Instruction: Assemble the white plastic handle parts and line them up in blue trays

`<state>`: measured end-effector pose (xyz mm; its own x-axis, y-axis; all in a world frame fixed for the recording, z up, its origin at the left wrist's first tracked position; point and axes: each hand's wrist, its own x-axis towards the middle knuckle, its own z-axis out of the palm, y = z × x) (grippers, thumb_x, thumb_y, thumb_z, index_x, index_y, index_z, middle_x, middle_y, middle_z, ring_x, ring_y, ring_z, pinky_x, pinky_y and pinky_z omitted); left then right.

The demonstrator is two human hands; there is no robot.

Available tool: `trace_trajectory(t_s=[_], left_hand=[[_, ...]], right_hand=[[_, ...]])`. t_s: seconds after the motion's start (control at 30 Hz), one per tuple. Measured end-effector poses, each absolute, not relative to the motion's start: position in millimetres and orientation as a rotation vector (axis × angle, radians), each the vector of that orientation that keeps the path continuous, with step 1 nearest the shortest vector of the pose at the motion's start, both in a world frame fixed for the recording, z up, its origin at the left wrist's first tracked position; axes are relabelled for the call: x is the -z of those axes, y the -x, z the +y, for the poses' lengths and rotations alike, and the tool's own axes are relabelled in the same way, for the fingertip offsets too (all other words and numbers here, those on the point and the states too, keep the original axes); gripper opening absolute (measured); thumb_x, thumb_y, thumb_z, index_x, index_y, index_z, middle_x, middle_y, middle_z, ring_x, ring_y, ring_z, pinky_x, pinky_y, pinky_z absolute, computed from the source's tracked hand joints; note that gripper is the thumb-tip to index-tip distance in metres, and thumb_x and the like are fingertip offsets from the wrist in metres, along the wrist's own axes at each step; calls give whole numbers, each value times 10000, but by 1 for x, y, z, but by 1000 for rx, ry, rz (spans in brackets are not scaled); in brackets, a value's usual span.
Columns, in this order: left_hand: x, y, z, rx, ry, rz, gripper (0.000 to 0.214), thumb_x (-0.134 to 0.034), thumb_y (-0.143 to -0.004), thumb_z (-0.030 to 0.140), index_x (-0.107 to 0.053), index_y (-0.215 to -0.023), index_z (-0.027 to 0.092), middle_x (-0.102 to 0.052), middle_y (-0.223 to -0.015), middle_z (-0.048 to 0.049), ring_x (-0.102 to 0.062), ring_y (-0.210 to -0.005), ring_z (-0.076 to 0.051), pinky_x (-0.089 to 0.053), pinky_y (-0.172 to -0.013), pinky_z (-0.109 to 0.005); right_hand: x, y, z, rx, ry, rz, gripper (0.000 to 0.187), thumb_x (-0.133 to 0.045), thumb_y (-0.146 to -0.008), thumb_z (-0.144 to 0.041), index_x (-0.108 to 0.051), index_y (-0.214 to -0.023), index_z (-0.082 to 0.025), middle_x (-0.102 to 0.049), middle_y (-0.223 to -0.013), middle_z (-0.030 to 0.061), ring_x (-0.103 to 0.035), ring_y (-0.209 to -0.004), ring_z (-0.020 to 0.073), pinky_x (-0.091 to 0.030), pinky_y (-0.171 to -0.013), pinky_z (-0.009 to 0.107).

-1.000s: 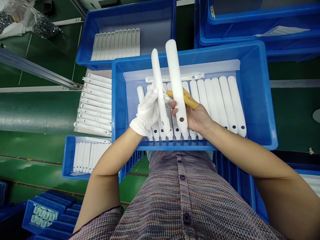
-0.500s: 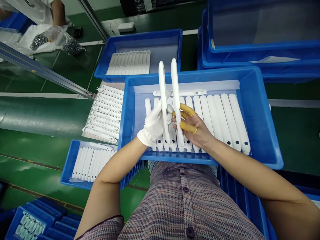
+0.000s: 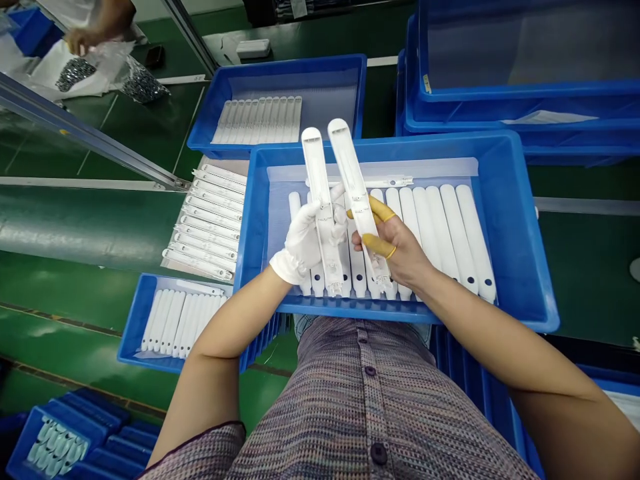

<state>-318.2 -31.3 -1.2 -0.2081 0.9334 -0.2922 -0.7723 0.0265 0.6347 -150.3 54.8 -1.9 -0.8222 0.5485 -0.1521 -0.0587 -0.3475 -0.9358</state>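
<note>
Gloved L hand (image 3: 303, 243) grips white plastic bar (image 3: 323, 207), yellow-cotted R hand (image 3: 397, 250) grips another (image 3: 355, 187), over blue tote (image 3: 400, 143); green surface (image 3: 590, 267) beyond.

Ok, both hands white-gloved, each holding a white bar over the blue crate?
No: only the left hand is gloved. Head view: the right hand is bare, with yellow finger cots. Left bar and right bar are over the blue crate.
</note>
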Motion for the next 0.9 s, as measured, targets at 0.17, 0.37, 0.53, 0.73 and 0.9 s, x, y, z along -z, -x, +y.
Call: trace_trajectory(t_s=[0.17, 0.37, 0.53, 0.73, 0.9], left_hand=[[3, 316, -30, -1562, -218, 843, 621, -340, -1054, 658, -677, -1344, 224, -662, -800, -45, -540, -598, -148, -472, -552, -256], [3, 316, -30, -1533, -227, 943, 668, -289, -1050, 689, -641, -1383, 229, -621, -760, -31, -601, -633, -169, -523, -594, -282], [5, 316, -30, -1513, -242, 1025, 586, -351, -1040, 667, -665, -1308, 251, -625, -791, -36, -638, -656, -191, -538, -594, -306], [-8, 326, -28, -1685, -456, 1088, 358, -528, -1033, 536, -682, -939, 227, -569, -743, -17, -591, -676, -155, -567, -731, -300], [-25, 361, -39, -1693, -756, 1414, 364, -683, -948, 491, -666, -1239, 272, -562, -765, 4, -540, -687, -159, -553, -772, -299]], right_hand=[[4, 154, 51, -2417, 787, -1129, 604, -679, -940, -579, -515, -1491, -394, -669, -1310, 17, -697, -953, 166, -644, -808, 341], [8, 157, 49, -2496, 726, -1008, 606, -775, -885, -470, -541, -1442, -431, -684, -1273, -18, -693, -1102, 191, -648, -909, 375], [7, 157, 48, -2516, 727, -976, 597, -776, -888, -444, -538, -1435, -428, -688, -1253, -18, -691, -1127, 203, -644, -927, 396], [0, 154, 52, -2526, 677, -946, 611, -824, -847, -426, -556, -1396, -405, -696, -1289, -8, -698, -1055, 183, -628, -935, 379], [-2, 149, 54, -2440, 628, -1061, 592, -845, -836, -404, -561, -1355, -390, -704, -1250, 0, -676, -1026, 136, -602, -941, 312]])
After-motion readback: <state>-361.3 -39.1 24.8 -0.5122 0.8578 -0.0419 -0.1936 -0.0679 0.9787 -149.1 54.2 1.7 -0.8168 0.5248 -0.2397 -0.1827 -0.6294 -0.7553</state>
